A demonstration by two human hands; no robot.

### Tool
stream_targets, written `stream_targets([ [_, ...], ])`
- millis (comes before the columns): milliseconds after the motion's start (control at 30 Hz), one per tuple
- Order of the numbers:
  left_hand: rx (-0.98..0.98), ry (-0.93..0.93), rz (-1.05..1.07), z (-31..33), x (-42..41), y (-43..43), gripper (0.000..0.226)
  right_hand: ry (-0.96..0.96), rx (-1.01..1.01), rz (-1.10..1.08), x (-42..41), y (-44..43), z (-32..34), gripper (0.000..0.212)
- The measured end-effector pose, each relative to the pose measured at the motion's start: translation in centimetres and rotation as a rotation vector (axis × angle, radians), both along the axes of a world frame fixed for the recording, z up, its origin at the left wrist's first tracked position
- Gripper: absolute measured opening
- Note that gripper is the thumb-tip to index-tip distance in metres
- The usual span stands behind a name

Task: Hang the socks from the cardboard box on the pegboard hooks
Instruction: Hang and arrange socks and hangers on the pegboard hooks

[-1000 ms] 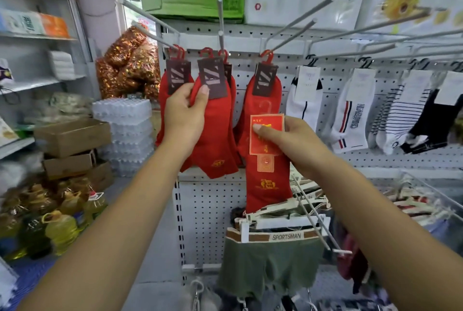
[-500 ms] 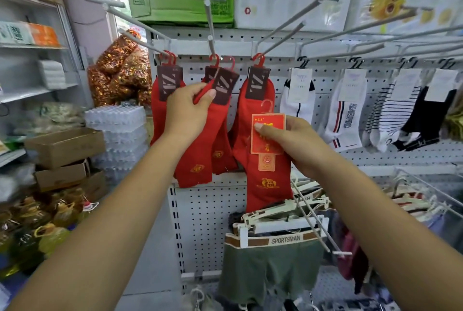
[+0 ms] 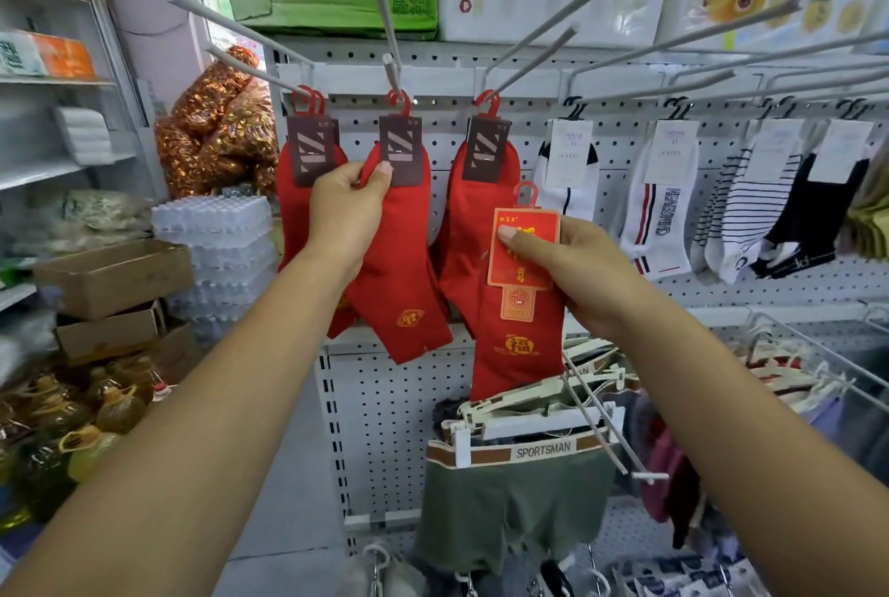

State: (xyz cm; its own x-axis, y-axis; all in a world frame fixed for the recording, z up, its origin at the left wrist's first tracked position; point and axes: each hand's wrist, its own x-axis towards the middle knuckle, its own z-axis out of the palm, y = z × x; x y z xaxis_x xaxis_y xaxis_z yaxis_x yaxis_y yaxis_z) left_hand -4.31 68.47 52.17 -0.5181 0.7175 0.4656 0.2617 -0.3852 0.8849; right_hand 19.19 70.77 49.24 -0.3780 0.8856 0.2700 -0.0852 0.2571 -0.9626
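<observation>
Red socks (image 3: 517, 346), gold emblem, red-orange header card (image 3: 524, 250)

body: one person, two arms in view | left hand (image 3: 344, 206): bare, thumbnail short and plain | right hand (image 3: 572, 269): bare, thumbnail likewise short and plain | left forearm (image 3: 216, 413): bare to the frame edge | right forearm (image 3: 721, 404): bare to the frame edge

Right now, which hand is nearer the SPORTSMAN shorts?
Right. The right hand, gripping the red-carded sock pair, is above the SPORTSMAN shorts; the left hand, holding a hung red sock, is higher and leftward.
</observation>
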Motion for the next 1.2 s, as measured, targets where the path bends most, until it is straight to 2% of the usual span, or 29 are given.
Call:
stream_targets([
  [33,-0.003,0.038,0.059,-0.3,0.3,0.1,0.012,0.014,-0.002,-0.001,0.2,-0.2,-0.1,0.023],
  [167,0.014,0.249,0.416,-3.0,3.2,-0.8,0.056,0.079,0.001,-0.019,1.2,-0.9,-0.4,0.022],
  [233,0.052,0.318,0.502,-4.5,5.5,-2.0,0.061,0.147,-0.032,-0.027,1.9,-1.2,-0.3,0.017],
  [267,0.088,0.327,0.477,-5.1,6.5,-2.7,0.057,0.178,-0.055,-0.033,2.3,-1.3,-0.2,0.014],
  [333,0.121,0.301,0.255,-5.9,8.6,-4.0,0.036,0.223,-0.085,-0.048,3.4,-1.7,0.1,0.012],
  [400,0.008,0.173,-0.130,-6.0,10.9,-5.2,0.020,0.265,-0.097,-0.061,4.8,-2.2,0.2,0.012],
  [467,-0.137,0.034,-0.468,-6.0,13.5,-6.3,0.031,0.299,-0.096,-0.100,6.8,-2.9,0.0,0.011],
  [533,-0.228,0.040,-0.638,-6.4,16.3,-6.8,0.038,0.339,-0.090,-0.175,9.5,-3.6,-0.2,0.014],
  [667,-0.303,0.068,-0.767,-7.5,22.8,-6.9,0.027,0.374,-0.064,-0.343,16.7,-5.4,-0.4,0.017],
  [733,-0.340,0.048,-0.827,-7.7,26.6,-7.1,0.031,0.347,-0.062,-0.400,21.2,-6.4,-0.8,0.016],
  [833,-0.364,0.048,-0.893,-7.8,33.3,-7.6,0.040,0.288,-0.102,-0.502,28.6,-8.0,-1.5,0.026],
  [967,-0.362,0.072,-0.917,-8.8,42.7,-8.2,0.041,0.184,-0.204,-0.487,38.5,-10.7,-2.8,0.038],
  [1200,-0.490,0.117,-1.070,-10.0,58.1,-8.6,0.034,0.170,-0.185,-0.710,53.7,-13.9,-4.9,0.027],
])
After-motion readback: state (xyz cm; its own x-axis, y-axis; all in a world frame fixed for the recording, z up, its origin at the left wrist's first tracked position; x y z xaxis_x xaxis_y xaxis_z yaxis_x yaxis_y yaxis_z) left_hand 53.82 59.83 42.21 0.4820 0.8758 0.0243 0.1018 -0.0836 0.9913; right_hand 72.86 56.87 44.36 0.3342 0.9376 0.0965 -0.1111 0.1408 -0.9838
